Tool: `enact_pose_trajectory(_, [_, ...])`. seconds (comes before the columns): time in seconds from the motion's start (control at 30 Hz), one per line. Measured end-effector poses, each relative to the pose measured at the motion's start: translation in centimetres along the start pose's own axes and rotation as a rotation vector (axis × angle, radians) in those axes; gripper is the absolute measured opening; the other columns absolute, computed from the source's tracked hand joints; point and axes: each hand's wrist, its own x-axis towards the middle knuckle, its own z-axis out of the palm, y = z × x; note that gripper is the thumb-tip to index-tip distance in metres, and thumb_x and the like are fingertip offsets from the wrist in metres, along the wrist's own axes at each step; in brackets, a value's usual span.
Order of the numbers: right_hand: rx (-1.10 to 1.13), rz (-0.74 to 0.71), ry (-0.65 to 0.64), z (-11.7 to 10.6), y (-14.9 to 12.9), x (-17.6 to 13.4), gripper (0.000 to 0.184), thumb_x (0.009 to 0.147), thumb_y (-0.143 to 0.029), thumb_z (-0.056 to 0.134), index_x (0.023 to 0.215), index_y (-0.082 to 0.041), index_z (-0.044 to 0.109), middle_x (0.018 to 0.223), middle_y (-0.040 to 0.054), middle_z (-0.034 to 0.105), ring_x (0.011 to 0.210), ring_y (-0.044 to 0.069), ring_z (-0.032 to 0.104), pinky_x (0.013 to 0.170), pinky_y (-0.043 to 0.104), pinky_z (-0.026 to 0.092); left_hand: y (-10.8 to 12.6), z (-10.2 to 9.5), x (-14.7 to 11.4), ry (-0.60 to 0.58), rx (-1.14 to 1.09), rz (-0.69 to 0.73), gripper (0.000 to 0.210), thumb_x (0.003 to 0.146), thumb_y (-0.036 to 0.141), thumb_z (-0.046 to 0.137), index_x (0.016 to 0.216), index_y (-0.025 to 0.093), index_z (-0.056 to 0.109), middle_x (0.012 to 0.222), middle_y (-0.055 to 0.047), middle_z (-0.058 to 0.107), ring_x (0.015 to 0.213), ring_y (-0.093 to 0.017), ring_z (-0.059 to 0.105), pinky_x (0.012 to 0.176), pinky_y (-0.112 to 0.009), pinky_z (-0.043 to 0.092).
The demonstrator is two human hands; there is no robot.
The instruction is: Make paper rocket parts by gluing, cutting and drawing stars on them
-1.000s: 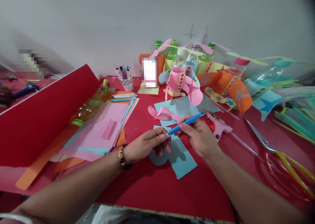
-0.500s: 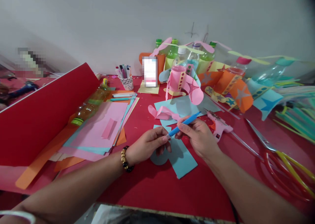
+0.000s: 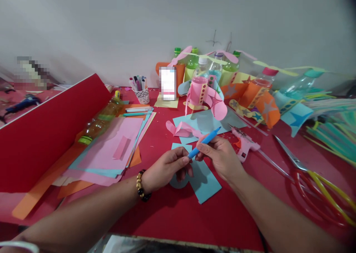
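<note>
Nearest, the left hand (image 3: 162, 168) is loosely curled, thumb and fingertips pinched at the near end of a blue felt-tip pen (image 3: 205, 141); whether a cap sits inside that pinch cannot be made out. The right hand (image 3: 224, 158) closes thumb and fingers around the middle of the barrel. The pen slants above the desk (image 3: 155, 216), its dark tip pointing far and right. For good handling, both grips should stay in line with the barrel, light enough not to bend it, with the tip kept clear of skin and paper. Under the hands lie a blue paper rectangle (image 3: 207, 184) and a rounded blue paper piece (image 3: 179, 183), both partly covered. On the right, the scissors' (image 3: 299, 164) handles run out of view. Farther, the phone's (image 3: 167, 83) screen is pixelated.
</note>
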Motion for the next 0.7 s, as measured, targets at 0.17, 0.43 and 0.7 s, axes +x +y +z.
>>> enact_pose_trajectory(0.17, [-0.232, -0.022, 0.005, -0.4, -0.3, -0.3, 0.028, 0.082, -0.041, 0.068, 0.071, -0.016, 0.062, 0.056, 0.0004, 0.064, 0.053, 0.013, 0.061, 0.054, 0.025, 0.049, 0.1, -0.1, 0.0, -0.049, 0.038, 0.0, 0.035, 0.094, 0.051, 0.046, 0.087, 0.017, 0.043, 0.077, -0.006, 0.068, 0.051, -0.008, 0.053, 0.049, -0.02, 0.042])
enact_pose_trajectory(0.43, [-0.702, -0.466, -0.053, -0.5, -0.4, -1.0, 0.028, 0.085, -0.014, 0.06, 0.11, -0.023, 0.054, 0.089, 0.0015, 0.07, 0.08, 0.015, 0.066, 0.073, 0.027, 0.05, 0.7, -0.5, -0.4, -0.062, 0.052, 0.038, 0.034, 0.096, 0.05, 0.044, 0.088, 0.017, 0.044, 0.077, -0.007, 0.07, 0.052, -0.009, 0.057, 0.052, -0.021, 0.045])
enact_pose_trajectory(0.7, [-0.611, -0.386, 0.087, -1.2, 0.1, -0.7, 0.016, 0.084, -0.025, 0.067, 0.083, -0.023, 0.051, 0.076, -0.0014, 0.068, 0.065, 0.014, 0.065, 0.059, 0.023, 0.05, 0.9, -3.8, 0.5, 0.235, 0.497, 0.243, 0.03, 0.093, 0.041, 0.051, 0.083, 0.014, 0.06, 0.077, -0.004, 0.065, 0.067, -0.012, 0.057, 0.063, -0.024, 0.046])
